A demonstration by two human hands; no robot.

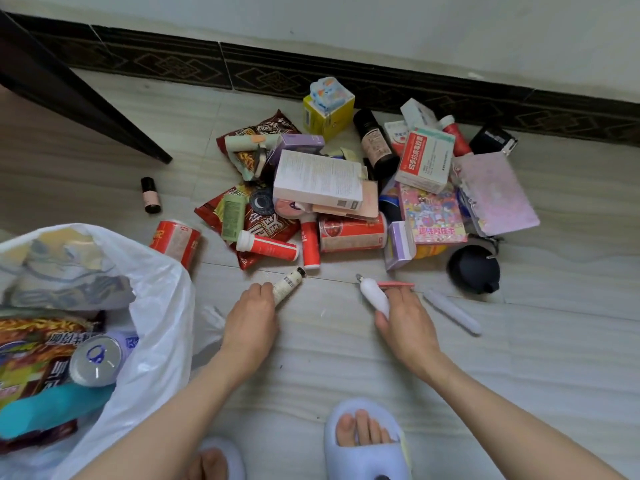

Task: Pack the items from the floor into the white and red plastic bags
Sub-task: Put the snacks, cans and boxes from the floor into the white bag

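I've got a white bag [162, 306] w/ a teal thing [52, 407] inside. Cream tube [287, 285], black cap. White gadget [374, 295], pink strip [396, 284] beside it. Red cans [175, 241], red tubes [268, 247] w/ white caps. Yellow box [327, 117], lilac box [398, 244]. Pale grey wavy-striped floor [519, 358]; black skirting [207, 64], diamond pattern. Light blue slippers [367, 448].

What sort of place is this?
Probably a room in a home: a tiled floor meets a patterned dark skirting under a plain wall, and the person wears slippers beside a pile of medicine boxes and snacks.
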